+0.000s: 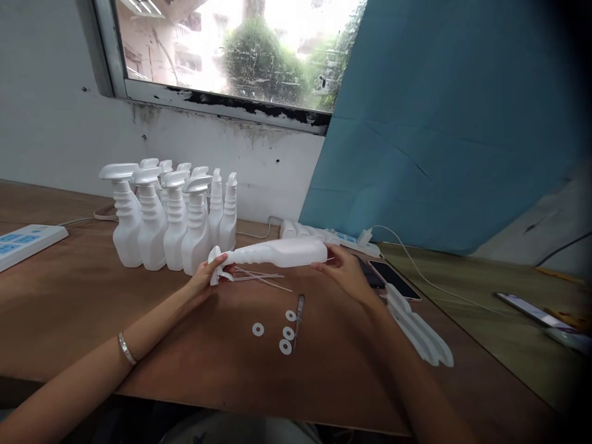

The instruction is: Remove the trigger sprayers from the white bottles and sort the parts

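Observation:
I hold a white spray bottle [277, 253] sideways above the brown table [69, 308]. My left hand [206, 280] is closed round its trigger head at the left end. My right hand [345, 271] grips the bottle's base at the right end. Thin white dip tubes [259, 277] lie on the table just under the bottle. Nearer me lie several white washers [285, 346] and a small screwdriver [298, 311].
Several finished white spray bottles [171, 216] stand in a cluster at the back left. A power strip [25, 242] lies far left, another [324, 235] with a cable by the blue board [439, 123]. Two phones [393, 279] and white trigger parts [419, 330] lie right.

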`<state>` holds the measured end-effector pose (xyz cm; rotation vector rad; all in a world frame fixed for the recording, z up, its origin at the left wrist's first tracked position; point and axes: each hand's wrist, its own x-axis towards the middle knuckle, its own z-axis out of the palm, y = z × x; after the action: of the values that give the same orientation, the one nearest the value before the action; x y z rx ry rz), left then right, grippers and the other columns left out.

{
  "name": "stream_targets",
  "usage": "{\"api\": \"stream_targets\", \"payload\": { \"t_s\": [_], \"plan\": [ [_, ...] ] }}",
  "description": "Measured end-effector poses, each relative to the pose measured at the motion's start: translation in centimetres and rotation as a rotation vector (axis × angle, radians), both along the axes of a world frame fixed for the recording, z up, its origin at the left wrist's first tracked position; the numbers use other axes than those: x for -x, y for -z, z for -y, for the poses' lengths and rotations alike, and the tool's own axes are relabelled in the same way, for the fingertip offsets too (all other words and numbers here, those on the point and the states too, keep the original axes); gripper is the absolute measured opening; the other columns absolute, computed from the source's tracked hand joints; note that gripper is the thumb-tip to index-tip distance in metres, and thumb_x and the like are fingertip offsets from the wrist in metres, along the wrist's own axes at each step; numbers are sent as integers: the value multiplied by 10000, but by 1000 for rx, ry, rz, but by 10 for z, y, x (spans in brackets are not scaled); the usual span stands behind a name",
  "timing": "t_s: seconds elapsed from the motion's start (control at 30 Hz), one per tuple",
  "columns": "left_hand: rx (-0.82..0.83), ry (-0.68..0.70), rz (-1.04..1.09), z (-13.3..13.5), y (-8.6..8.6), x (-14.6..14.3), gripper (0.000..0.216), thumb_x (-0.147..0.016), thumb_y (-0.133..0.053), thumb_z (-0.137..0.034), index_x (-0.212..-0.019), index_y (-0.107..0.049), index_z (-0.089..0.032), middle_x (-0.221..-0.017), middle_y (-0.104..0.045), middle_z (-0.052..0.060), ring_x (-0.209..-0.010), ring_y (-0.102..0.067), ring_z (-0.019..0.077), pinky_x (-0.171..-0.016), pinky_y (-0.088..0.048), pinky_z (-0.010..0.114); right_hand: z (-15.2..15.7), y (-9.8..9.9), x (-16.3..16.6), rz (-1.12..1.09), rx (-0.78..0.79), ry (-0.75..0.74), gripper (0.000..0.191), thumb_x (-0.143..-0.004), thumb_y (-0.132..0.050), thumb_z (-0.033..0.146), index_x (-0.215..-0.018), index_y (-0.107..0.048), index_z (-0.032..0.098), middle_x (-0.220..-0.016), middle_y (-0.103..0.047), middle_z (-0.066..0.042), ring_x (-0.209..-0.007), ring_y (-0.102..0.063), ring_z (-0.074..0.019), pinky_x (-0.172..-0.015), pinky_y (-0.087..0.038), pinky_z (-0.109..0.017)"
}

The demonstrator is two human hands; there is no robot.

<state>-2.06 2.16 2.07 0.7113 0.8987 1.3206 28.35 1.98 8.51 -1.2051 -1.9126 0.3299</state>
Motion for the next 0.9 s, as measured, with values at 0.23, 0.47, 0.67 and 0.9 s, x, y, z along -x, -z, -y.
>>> {"api": "stream_targets", "payload": {
  "t_s": [0.23, 0.47, 0.67, 0.9],
  "plan": [
    [-49, 74, -264, -1, 10, -1, 300, -638, -720, -292, -799, -636, -52, -666, -678, 99, -588, -622, 148, -486, -485, 184, -10, 44, 2, -52, -38, 212, 350, -754, -466, 538, -684, -470, 195, -688, -524, -19, -661, -485, -182, -616, -378, -295],
    [4, 57, -261, 1, 9, -3, 284, -656, -709, -268, -829, -636, -54, -687, -687, 96, -613, -632, 145, -522, -509, 181, -20, 75, 9, -550, 132, -30, 296, -719, -564, 445, -885, -442, 232, -949, -563, -36, -831, -538, -181, -728, -442, -305],
    [14, 30, -192, -1, 5, 0, 262, -687, -686, -225, -857, -625, -34, -720, -684, 112, -615, -627, 148, -503, -519, 196, -30, 80, 6, -649, 171, -138, 622, -524, -713, 207, -1092, -460, 235, -856, -578, -2, -680, -531, -139, -667, -446, -284],
    [14, 91, -213, 4, 3, -4, 262, -675, -694, -231, -853, -630, -49, -698, -677, 100, -606, -619, 154, -487, -492, 207, -28, 72, -1, -594, -35, 84, 273, -593, -699, 310, -799, -563, 195, -687, -527, 31, -616, -477, -119, -606, -392, -245]
  ]
}}
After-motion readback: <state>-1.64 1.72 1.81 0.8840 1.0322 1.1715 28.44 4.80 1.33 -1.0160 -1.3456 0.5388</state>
